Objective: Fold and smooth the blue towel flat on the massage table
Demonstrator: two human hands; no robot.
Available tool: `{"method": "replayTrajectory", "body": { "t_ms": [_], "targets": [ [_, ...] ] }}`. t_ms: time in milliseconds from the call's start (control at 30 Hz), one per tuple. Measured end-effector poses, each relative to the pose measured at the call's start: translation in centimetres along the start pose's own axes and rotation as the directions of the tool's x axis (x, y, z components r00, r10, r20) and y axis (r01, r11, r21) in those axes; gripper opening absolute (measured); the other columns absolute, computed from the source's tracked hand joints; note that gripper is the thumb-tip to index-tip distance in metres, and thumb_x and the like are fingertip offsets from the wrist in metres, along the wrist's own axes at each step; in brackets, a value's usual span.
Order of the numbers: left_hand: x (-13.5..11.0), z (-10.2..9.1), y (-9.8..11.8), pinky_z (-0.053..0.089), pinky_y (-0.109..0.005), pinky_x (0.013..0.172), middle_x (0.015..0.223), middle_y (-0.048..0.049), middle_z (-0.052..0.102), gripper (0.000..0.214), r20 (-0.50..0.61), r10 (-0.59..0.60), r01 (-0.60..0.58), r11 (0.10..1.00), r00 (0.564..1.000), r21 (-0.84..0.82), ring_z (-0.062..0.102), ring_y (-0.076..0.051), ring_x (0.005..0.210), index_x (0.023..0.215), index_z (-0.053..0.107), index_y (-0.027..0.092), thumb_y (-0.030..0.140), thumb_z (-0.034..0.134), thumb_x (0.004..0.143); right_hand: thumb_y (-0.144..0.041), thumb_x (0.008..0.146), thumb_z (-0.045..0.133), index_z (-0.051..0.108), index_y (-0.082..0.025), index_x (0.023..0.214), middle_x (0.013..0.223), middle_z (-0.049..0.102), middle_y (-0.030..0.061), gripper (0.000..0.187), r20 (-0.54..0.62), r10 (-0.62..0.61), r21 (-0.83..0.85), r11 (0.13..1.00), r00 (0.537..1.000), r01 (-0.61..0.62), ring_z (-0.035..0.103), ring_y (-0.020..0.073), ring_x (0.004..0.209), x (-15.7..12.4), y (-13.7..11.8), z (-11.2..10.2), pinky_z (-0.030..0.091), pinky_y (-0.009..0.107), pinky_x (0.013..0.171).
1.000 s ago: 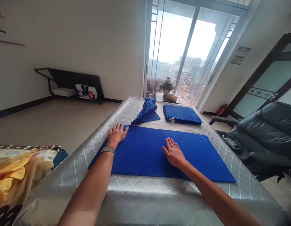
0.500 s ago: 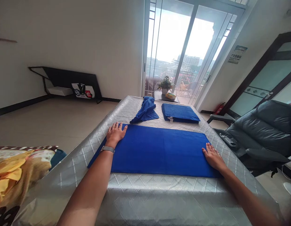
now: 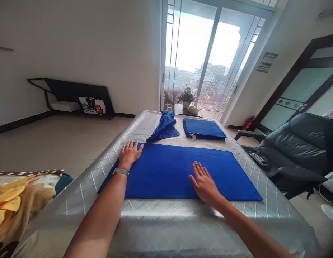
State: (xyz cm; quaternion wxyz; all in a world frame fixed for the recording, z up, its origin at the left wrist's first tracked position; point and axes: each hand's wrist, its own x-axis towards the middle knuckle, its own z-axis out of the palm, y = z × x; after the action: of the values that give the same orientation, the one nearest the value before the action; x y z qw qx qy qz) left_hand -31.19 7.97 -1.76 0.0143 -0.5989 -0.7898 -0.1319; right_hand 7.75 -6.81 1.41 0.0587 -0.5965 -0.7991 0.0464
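A blue towel [image 3: 161,172], long and smooth, lies flat across the silver quilted cover [image 3: 166,211] in front of me. On its left end rests my left hand [image 3: 129,153], palm down with the fingers stretched out. My right hand [image 3: 205,181] is over the towel right of its middle, flat with the fingers extended; whether the palm touches the cloth I cannot tell. Beyond the towel's far edge lie a crumpled blue cloth [image 3: 164,127] on the left and a folded stack of blue towels [image 3: 204,128] with a white tag on the right.
A dark armchair [image 3: 298,150] stands close on the right. At the near left is a heap of yellow and brown cloth [image 3: 26,204]. Behind the covered surface, a potted plant [image 3: 187,97] stands before a glass sliding door [image 3: 192,43].
My right hand has moved left from the towel's right end toward its middle. My left hand stays on the left end. The view has shifted slightly.
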Motion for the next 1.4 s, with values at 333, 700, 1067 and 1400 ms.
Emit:
{"method": "replayTrajectory", "body": {
  "t_ms": [333, 700, 1067, 1400],
  "targets": [
    [0.2, 0.6, -0.3, 0.018, -0.046, 0.126, 0.165, -0.0126, 0.033, 0.07, -0.032, 0.018, -0.018, 1.0, 0.999, -0.013, 0.026, -0.028, 0.154, 0.157, 0.04, 0.016, 0.057, 0.027, 0.103, -0.058, 0.103, 0.017, 0.021, -0.012, 0.164, 0.17, 0.017, 0.008, 0.077, 0.045, 0.182, -0.092, 0.98, 0.982, -0.177, 0.011, 0.0216, 0.157, -3.0, 7.7, 0.8, 0.012, 0.045, 0.129],
    [0.1, 0.0, 0.0, 0.018, -0.047, 0.126, 0.165, -0.015, 0.032, 0.071, 0.005, -0.005, 0.005, 0.999, 1.0, -0.034, 0.026, -0.03, 0.154, 0.158, 0.039, 0.014, 0.056, 0.027, 0.103, -0.04, 0.099, 0.021, 0.033, -0.007, 0.16, 0.166, 0.031, 0.0157, 0.07, -0.067, 0.475, -0.212, 0.852, 0.877, -0.478, 0.024, 0.0263, 0.155, -7.9, 23.8, -0.9, 0.023, 0.048, 0.126],
    [0.0, 0.1, 0.0, 0.016, -0.046, 0.126, 0.166, -0.015, 0.03, 0.071, -0.003, 0.004, -0.004, 1.0, 1.0, 0.0, 0.025, -0.029, 0.155, 0.159, 0.036, 0.014, 0.057, 0.026, 0.103, -0.047, 0.106, 0.016, 0.031, -0.016, 0.162, 0.168, 0.026, 0.0066, 0.066, -0.023, 0.07, -0.11, 0.991, 0.997, -0.072, 0.016, 0.0203, 0.157, 2.8, 7.0, -1.4, 0.014, 0.043, 0.128],
    [0.1, -0.1, -0.2, 0.017, -0.047, 0.126, 0.167, -0.0138, 0.03, 0.071, 0.037, -0.002, 0.002, 1.0, 0.999, 0.0, 0.025, -0.028, 0.155, 0.159, 0.035, 0.015, 0.056, 0.024, 0.103, -0.049, 0.108, 0.013, 0.024, -0.012, 0.163, 0.17, 0.02, 0.0086, 0.068, 0.088, 0.015, 0.002, 1.0, 0.996, -0.015, 0.011, 0.0195, 0.157, 13.1, 3.3, 0.3, 0.008, 0.039, 0.127]
  ]
}}
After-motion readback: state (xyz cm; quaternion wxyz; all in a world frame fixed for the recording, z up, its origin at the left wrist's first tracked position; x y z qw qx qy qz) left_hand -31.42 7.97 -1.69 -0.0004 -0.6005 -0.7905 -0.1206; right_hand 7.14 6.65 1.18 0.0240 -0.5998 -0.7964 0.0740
